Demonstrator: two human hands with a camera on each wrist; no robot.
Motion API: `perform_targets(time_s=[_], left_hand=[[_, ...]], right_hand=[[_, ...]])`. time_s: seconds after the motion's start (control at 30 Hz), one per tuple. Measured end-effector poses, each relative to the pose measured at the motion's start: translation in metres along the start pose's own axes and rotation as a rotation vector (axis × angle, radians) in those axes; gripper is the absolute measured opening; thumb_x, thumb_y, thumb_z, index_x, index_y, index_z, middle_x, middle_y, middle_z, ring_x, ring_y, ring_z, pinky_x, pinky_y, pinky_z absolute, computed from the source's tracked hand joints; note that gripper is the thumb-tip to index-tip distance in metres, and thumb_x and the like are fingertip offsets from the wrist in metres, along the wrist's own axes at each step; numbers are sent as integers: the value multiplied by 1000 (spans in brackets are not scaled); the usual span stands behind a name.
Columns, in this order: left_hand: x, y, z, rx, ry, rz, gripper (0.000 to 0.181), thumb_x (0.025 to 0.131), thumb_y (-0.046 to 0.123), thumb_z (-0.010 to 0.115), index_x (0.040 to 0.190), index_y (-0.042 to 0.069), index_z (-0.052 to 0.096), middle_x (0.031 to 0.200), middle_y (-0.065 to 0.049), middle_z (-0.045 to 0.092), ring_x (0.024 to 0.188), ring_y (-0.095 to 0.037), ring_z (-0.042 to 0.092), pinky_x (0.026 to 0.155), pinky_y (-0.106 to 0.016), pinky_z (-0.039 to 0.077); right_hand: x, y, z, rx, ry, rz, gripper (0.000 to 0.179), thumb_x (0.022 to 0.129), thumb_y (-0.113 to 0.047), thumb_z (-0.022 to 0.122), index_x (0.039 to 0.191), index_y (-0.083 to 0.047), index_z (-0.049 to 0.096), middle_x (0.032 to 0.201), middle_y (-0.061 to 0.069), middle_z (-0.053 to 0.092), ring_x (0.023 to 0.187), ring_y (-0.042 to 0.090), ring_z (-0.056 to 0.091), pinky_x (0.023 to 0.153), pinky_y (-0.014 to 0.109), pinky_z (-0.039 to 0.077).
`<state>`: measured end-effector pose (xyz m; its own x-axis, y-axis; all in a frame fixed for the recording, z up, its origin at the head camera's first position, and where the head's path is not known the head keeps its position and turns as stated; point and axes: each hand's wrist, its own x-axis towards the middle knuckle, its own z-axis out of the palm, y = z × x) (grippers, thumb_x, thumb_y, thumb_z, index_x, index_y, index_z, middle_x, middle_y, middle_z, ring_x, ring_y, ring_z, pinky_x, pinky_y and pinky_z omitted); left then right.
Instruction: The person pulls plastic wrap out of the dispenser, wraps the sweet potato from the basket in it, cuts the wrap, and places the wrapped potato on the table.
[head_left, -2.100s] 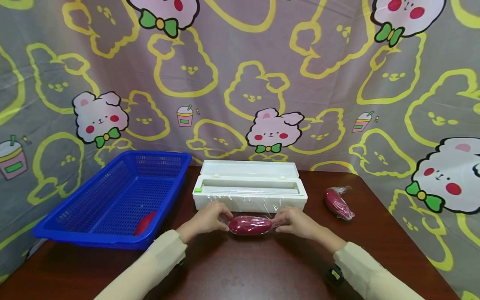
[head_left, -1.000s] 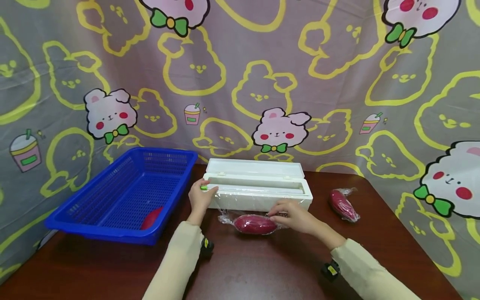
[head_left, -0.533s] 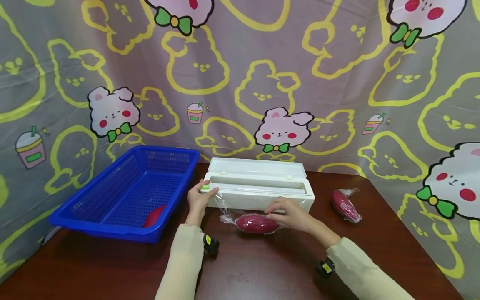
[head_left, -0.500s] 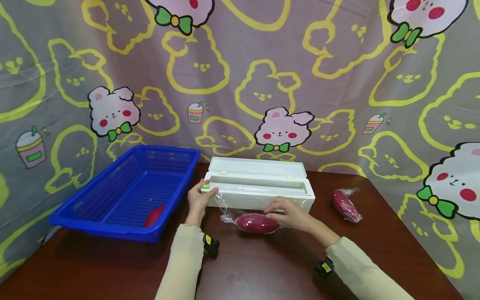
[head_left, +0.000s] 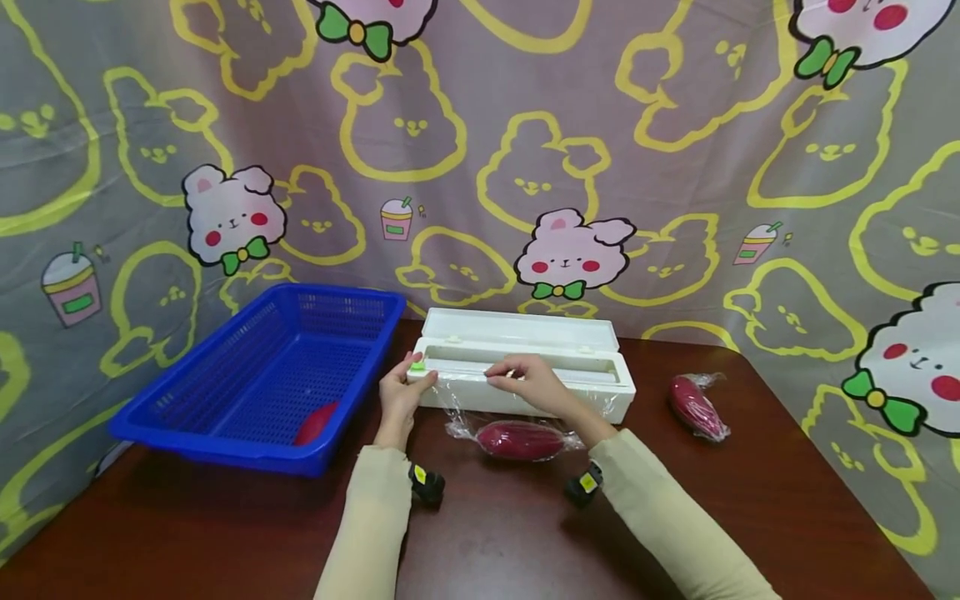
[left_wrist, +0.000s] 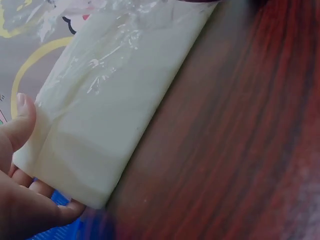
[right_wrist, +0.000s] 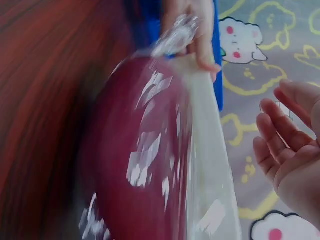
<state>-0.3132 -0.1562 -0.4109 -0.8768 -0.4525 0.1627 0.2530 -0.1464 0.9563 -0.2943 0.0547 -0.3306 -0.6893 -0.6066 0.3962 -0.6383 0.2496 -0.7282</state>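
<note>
My left hand [head_left: 400, 392] grips the left end of a white cling film dispenser [head_left: 525, 396], thumb on its front and fingers round the end, as the left wrist view also shows. A green piece [head_left: 417, 366] sits beside those fingertips. Over the dispenser's front edge is my right hand [head_left: 528, 382], its fingers loosely bent; the right wrist view shows nothing clearly held. In front lies a smooth, dark red, tapered object [head_left: 519, 440] like a sweet potato, wrapped in clear film [head_left: 459, 429] with twisted ends. Film still runs from it up to the dispenser.
A blue plastic basket [head_left: 330, 450] stands at the left with another red object [head_left: 316, 422] inside. To the right lies a second film-wrapped red object [head_left: 697, 407]. The dispenser's lid [head_left: 521, 327] stands raised behind, before a patterned cloth [head_left: 465, 150].
My left hand let go of the film's left end and took hold of the dispenser's left end. My right hand left the wrapped object's right end and moved left and up over the dispenser.
</note>
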Motion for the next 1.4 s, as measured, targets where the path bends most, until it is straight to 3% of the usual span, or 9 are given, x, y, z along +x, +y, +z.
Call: perform_targets(time_s=[0.13,0.3,0.47,0.73,1.13,1.4], left_hand=[[2,-1,0,0,1,7,46,68,-18,65,112,-14,54,128,-23,42,122,-27,37,95,-31,33],[2,-4,-2,5,0,16,46,68,-18,65,113,-14,53,127,-24,43,121,-27,38,90,-24,38],[2,-6,-4,14,-6,20,44,69,-16,66,111,-14,55,126,-23,44,121,-26,38,81,-15,41],[1,-6,-4,6,-12,18,44,70,-15,66,112,-13,54,126,-23,44,122,-26,37,81,-14,41],[1,-4,-5,19,9,52,44,68,-15,68,110,-13,56,121,-25,48,119,-26,41,84,-17,41],[2,-4,-6,78,-10,87,43,67,-13,69,109,-12,58,119,-23,50,118,-25,42,83,-16,40]], right_hand=[[27,0,16,102,77,15,16,82,3,60,93,14,63,90,22,63,73,16,56,63,23,45],[61,26,42,169,178,15,18,81,1,62,93,14,63,90,20,64,74,14,59,64,22,46],[77,39,63,91,215,33,15,79,-1,65,90,10,66,87,16,66,77,18,62,65,22,47],[81,43,80,6,299,100,12,77,-4,68,85,5,69,83,14,67,78,20,61,68,22,46],[85,39,87,-58,195,40,12,80,-6,66,83,5,69,80,12,67,65,6,53,58,16,43],[87,37,84,-110,157,64,11,76,-6,69,82,2,71,80,10,67,69,9,56,59,16,42]])
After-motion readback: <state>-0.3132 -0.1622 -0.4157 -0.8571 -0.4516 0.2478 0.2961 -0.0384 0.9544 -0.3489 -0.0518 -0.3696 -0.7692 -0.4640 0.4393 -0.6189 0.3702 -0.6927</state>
